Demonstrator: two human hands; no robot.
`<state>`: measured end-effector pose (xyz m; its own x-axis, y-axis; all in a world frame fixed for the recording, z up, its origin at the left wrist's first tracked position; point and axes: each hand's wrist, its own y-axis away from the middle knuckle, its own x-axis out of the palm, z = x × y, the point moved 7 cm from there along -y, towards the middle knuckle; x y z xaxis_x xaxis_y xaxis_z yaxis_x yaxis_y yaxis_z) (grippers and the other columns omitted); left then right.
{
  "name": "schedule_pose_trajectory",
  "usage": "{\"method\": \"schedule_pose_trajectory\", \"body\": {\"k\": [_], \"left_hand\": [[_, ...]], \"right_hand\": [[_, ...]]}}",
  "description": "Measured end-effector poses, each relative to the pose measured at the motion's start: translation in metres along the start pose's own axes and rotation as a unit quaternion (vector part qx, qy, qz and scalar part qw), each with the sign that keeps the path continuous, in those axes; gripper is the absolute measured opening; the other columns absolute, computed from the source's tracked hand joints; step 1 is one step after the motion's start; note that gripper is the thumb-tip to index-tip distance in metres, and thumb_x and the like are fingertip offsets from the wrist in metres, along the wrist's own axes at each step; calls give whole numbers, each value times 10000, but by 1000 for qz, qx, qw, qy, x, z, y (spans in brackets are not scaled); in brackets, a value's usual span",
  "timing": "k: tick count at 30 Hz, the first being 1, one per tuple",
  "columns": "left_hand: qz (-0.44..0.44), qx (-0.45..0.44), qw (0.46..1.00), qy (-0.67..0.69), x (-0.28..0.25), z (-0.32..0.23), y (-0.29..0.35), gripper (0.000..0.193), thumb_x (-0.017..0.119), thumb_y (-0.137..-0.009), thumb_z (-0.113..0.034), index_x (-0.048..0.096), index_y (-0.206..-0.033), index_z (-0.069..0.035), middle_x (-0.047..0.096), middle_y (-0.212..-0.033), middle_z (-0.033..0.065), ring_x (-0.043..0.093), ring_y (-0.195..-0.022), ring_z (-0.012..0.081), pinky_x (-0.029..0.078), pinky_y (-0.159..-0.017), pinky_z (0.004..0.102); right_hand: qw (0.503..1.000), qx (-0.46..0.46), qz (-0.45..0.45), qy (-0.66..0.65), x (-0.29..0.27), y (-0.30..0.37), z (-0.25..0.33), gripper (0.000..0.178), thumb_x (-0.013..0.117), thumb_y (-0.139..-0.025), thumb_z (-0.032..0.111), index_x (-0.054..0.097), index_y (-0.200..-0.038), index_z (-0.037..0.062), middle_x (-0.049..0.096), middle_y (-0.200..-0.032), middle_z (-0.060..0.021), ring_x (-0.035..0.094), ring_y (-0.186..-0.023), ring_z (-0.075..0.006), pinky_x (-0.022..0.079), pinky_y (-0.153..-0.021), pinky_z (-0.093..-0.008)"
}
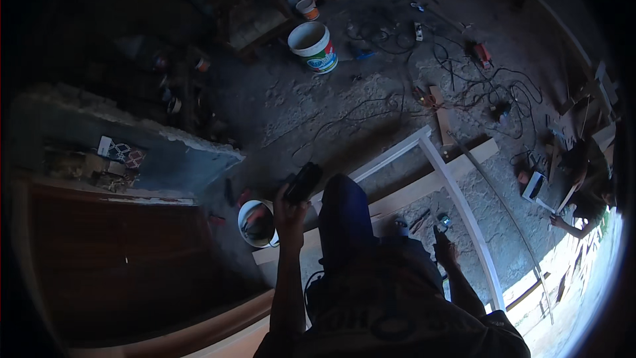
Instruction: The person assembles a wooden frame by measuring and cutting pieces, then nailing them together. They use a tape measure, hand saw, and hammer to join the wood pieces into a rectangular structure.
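Note:
My left hand [291, 213] is raised beside my knee, its fingers wrapped round a black blocky object [304, 182] whose kind is too dark to tell. Low on the other side, my right hand [446, 252] is curled, with a dark narrow shape sticking up from it that I cannot make out. A pale wooden frame [456, 182] lies across in front of me, one long rail passing right of my right hand. Beneath it runs a wide plank [414, 191]. Close to my right hand, a small device with a lit face [444, 220] and pliers-like tools [419, 221] lie on the floor.
A white bucket [243, 225] with things inside stands left of my left hand. Farther off are a large paint bucket [309, 38] and a small tub [307, 8]. Cables [457, 76] and a red tool [482, 56] litter the floor. Another person's arm [576, 227] shows at right.

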<state>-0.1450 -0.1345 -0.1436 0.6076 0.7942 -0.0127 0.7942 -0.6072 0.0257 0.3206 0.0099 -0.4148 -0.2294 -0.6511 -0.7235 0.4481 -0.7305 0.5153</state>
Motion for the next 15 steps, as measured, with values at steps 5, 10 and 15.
{"method": "schedule_pose_trajectory", "body": {"k": [5,10,15], "left_hand": [[-38,63,997,-14,-31,19,-60,576,646,-955,-22,393,-1473,-6,582,-1269,152,652,-1080,218,550,-954,371],[-116,-53,991,42,-72,68,-125,550,686,-986,-186,444,-1427,37,598,-1191,131,704,-985,228,599,-877,372],[-104,-126,978,132,-91,160,-252,609,766,-941,-255,485,-1391,43,625,-1103,111,689,-922,180,611,-830,351]], "right_hand": [[996,-24,82,30,34,-28,-14,638,657,-880,223,505,-1497,280,663,-1293,-163,671,-1130,-378,550,-893,-524],[985,93,147,-13,46,-65,-30,351,687,-843,319,740,-1163,183,733,-1014,-201,748,-907,-324,585,-667,-460],[968,186,115,125,54,-112,-50,354,607,-872,428,759,-914,111,731,-834,-224,744,-886,-387,587,-799,-484]]}}
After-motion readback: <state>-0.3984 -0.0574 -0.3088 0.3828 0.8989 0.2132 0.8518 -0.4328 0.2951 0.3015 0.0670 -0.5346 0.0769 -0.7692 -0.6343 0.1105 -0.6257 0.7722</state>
